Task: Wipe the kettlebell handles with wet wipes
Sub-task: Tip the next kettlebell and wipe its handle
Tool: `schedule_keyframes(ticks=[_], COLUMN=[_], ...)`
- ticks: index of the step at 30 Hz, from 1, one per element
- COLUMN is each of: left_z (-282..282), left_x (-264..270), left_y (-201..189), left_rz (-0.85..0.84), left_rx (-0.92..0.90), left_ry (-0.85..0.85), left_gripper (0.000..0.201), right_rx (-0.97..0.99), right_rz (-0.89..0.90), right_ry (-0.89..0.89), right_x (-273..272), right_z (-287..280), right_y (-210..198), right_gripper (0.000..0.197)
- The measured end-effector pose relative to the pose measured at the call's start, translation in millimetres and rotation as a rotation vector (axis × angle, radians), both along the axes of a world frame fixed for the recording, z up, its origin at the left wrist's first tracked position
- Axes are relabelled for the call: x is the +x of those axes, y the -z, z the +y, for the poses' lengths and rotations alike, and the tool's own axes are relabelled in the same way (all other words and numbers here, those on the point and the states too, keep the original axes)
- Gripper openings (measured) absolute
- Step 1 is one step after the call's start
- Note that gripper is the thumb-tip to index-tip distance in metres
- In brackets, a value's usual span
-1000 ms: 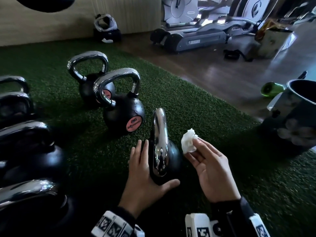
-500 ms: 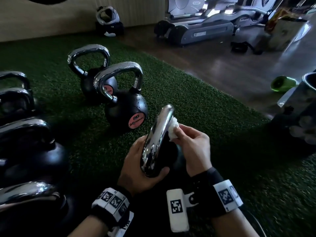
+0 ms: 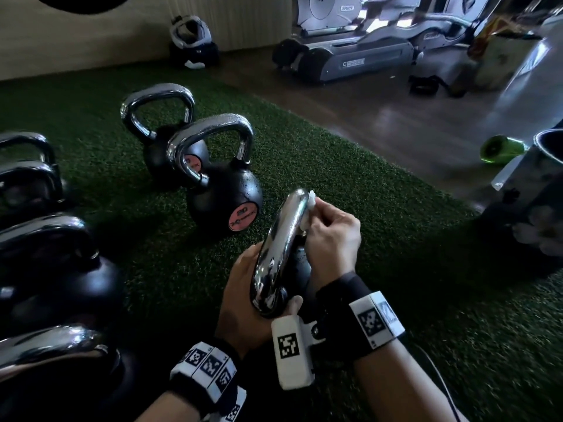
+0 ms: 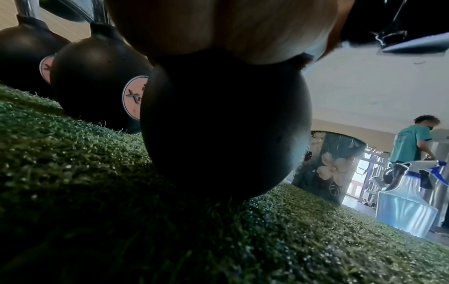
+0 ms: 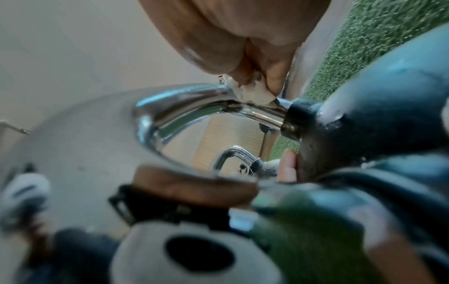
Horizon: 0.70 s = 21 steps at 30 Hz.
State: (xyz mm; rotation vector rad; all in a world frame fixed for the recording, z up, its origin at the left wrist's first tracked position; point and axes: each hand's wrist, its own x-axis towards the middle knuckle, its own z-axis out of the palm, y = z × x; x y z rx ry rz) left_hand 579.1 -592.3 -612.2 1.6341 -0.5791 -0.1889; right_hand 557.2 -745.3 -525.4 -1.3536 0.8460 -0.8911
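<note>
Contact at last: my right hand point(image 3: 330, 239), a second ago held clear, now pinches the wet wipe point(image 3: 311, 198) against the handle point(image 3: 281, 248) (far bend), while my left hand point(image 3: 246, 303) has curled round the near end, tilting the kettlebell point(image 4: 226, 123) on the turf point(image 3: 365, 193); wiping has begun.

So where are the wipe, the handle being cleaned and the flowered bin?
wipe point(image 3: 311, 198): head view, its crumpled tip.
handle point(image 3: 281, 239): head view, chrome top bar.
bin point(image 4: 328, 165): left wrist view, flowered side wall.
</note>
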Motion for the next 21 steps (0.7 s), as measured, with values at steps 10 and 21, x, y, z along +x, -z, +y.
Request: schedule_keyframes(ticks=[10,21], left_z=[-0.8,0.4], left_x=[0.3,-3.9], left_y=[-0.1,-2.1], left_rz=[-0.068,-0.112], left_rx=[0.037,0.027], left_ry=[0.023,-0.031], left_gripper=[0.090,0.083], right_rx=[-0.056,-0.503], right_rz=[-0.006,0.069], right_ry=[-0.046,-0.033], right_x=[-8.7,-27.3], right_z=[-2.8,7.2], right_y=[-11.5,-27.9], right_gripper=[0.022,0.026])
